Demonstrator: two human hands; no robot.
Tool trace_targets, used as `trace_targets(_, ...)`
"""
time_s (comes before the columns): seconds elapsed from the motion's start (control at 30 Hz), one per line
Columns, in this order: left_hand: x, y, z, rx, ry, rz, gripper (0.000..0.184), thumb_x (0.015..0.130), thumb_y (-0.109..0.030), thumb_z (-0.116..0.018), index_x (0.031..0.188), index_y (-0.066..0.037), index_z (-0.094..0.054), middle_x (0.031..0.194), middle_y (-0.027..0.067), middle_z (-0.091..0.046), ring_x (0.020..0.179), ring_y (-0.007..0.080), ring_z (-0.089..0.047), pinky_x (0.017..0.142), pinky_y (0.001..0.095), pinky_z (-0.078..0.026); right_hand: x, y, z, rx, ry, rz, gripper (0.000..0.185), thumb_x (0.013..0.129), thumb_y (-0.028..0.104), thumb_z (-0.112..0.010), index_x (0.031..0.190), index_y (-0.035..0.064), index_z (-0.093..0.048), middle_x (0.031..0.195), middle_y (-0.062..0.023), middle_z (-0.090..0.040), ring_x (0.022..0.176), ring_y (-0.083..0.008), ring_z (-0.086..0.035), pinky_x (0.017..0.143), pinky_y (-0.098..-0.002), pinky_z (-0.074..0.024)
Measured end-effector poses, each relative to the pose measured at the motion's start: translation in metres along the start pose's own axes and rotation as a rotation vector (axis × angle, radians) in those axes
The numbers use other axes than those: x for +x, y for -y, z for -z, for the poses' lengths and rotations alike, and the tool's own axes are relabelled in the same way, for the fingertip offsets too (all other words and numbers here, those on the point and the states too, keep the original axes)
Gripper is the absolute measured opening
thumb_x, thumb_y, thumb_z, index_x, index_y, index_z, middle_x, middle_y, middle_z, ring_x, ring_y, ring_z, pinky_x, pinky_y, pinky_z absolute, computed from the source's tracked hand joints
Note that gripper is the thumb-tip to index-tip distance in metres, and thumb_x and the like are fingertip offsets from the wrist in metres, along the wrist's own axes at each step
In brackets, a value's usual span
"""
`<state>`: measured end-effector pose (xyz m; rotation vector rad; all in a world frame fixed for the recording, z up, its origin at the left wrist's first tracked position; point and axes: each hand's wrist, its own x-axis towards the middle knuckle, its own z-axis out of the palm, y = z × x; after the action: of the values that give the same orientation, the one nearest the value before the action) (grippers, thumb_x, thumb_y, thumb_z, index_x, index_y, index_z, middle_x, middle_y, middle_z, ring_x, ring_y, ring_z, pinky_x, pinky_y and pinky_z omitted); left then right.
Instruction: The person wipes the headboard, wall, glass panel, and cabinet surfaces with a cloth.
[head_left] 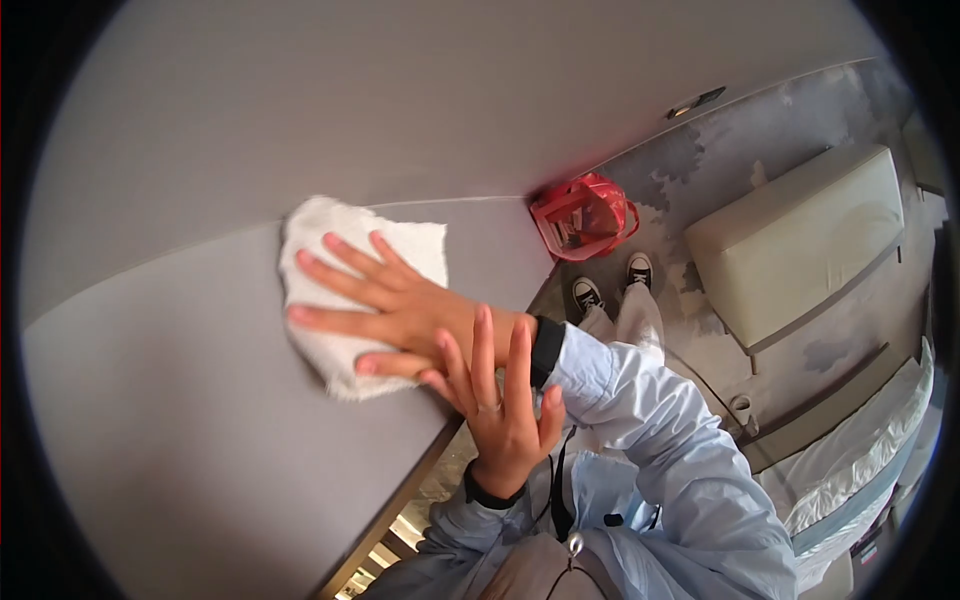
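Note:
My right hand (pixel 405 310) lies palm down on a white cloth (pixel 415 245), its fingers spread over it. The cloth is flat and partly crumpled on a smooth grey surface (pixel 190 400), close to where this meets a grey upright panel. My left hand (pixel 503 420) is raised near my right wrist, back toward the camera, with fingers apart and nothing in it. A ring shows on one of its fingers. Both wrists have dark cuffs below light blue sleeves.
A red bag (pixel 585 215) with items inside stands on the floor beyond the surface's corner. Further right are a cream bench (pixel 800 240), a white cup (pixel 740 408) and a bed with white bedding (pixel 850 460). My feet in dark sneakers (pixel 588 294) show near the bag.

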<state>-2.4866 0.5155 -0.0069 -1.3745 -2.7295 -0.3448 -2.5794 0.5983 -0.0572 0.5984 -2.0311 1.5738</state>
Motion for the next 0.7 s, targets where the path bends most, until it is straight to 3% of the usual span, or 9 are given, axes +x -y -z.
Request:
trace_targets(0.07,0.007,0.001,-0.029,-0.084,0.189,0.188,0.049,0.093,-0.029,-0.046,0.134,-0.002,-0.046,0.146,0.0215,-0.033,0.14,0.0471,-0.011,0.11,0.0598,-0.002,-0.035,-0.052,-0.03,0.01,-0.158,-0.153,0.06,0.096,0.054,-0.031,0.148,0.0228,-0.028,0.157,-0.0093,-0.01,0.144,-0.0339,-0.004,0.109,-0.0646,-0.0092)
trace_targets(0.13,-0.004,0.006,-0.064,-0.022,0.256,0.188,0.048,0.09,-0.023,-0.05,0.133,-0.003,-0.047,0.147,0.0181,-0.034,0.14,0.0439,-0.015,0.11,0.061,-0.003,-0.087,-0.102,-0.032,0.17,-0.11,-0.414,0.061,0.097,0.052,-0.029,0.148,0.0181,-0.026,0.156,-0.0125,-0.01,0.144,-0.0342,-0.004,0.112,-0.0588,-0.0084)
trace_targets(0.2,-0.016,0.009,-0.094,0.365,0.507,0.052,0.048,0.088,-0.017,-0.052,0.134,-0.004,-0.046,0.148,0.0158,-0.034,0.141,0.0378,-0.02,0.111,0.0587,-0.006,-0.154,-0.165,-0.054,0.278,-0.251,-0.588,0.06,0.1,0.045,-0.027,0.148,0.0085,-0.024,0.155,-0.0184,-0.01,0.143,-0.0366,-0.005,0.115,-0.0487,-0.0074)
trace_targets(0.27,-0.024,0.009,-0.115,0.397,0.573,0.119,0.05,0.086,-0.014,-0.053,0.134,-0.004,-0.046,0.149,0.0144,-0.033,0.14,0.0315,-0.025,0.114,0.0504,-0.01,-0.238,-0.215,-0.101,0.292,-0.283,-1.0,0.056,0.102,0.034,-0.026,0.145,-0.0002,-0.022,0.154,-0.0224,-0.01,0.142,-0.0393,-0.005,0.116,-0.0414,-0.0071)
trace_targets(0.37,-0.038,0.015,-0.123,0.32,0.654,0.154,0.051,0.088,-0.018,-0.053,0.136,-0.002,-0.043,0.149,0.0154,-0.032,0.14,0.0274,-0.026,0.115,0.0363,-0.013,-0.276,-0.2,-0.12,0.25,-0.282,-1.005,0.053,0.102,0.028,-0.026,0.144,-0.0034,-0.022,0.153,-0.025,-0.008,0.142,-0.0407,-0.004,0.116,-0.0423,-0.0068)
trace_targets(0.43,-0.034,0.012,-0.119,0.266,0.634,0.183,0.053,0.089,-0.019,-0.053,0.137,-0.002,-0.041,0.149,0.0157,-0.031,0.141,0.0266,-0.025,0.115,0.0362,-0.013,-0.264,-0.164,-0.103,0.27,-0.166,-0.987,0.054,0.102,0.028,-0.027,0.144,-0.0044,-0.02,0.154,-0.0238,-0.006,0.142,-0.0404,-0.002,0.116,-0.043,-0.0065)
trace_targets(0.5,-0.027,0.01,-0.115,0.105,0.611,0.234,0.057,0.09,-0.02,-0.05,0.141,-0.001,-0.034,0.152,0.017,-0.024,0.142,0.03,-0.018,0.114,0.0411,-0.013,-0.231,-0.145,-0.088,0.152,-0.196,-0.504,0.058,0.102,0.035,-0.027,0.149,0.0056,-0.01,0.155,-0.0201,-0.003,0.144,-0.0369,0.001,0.115,-0.0468,-0.0044)
trace_targets(0.57,-0.021,0.006,-0.112,0.067,0.584,0.246,0.057,0.091,-0.02,-0.049,0.142,0.0,-0.033,0.152,0.0177,-0.023,0.142,0.033,-0.016,0.114,0.0444,-0.012,-0.19,-0.158,-0.104,0.045,-0.255,-0.246,0.063,0.099,0.043,-0.026,0.149,0.006,-0.018,0.156,-0.0178,-0.004,0.144,-0.0366,0.002,0.115,-0.0487,-0.0031)
trace_targets(0.7,-0.013,0.007,-0.114,-0.012,0.547,0.293,0.055,0.092,-0.018,-0.046,0.142,0.001,-0.032,0.153,0.0189,-0.02,0.142,0.0392,-0.013,0.112,0.0514,-0.01,-0.136,-0.126,-0.047,0.133,-0.083,-0.415,0.057,0.1,0.041,-0.027,0.149,0.0135,-0.019,0.157,-0.0147,-0.004,0.144,-0.0352,-0.002,0.114,-0.0529,-0.0069)
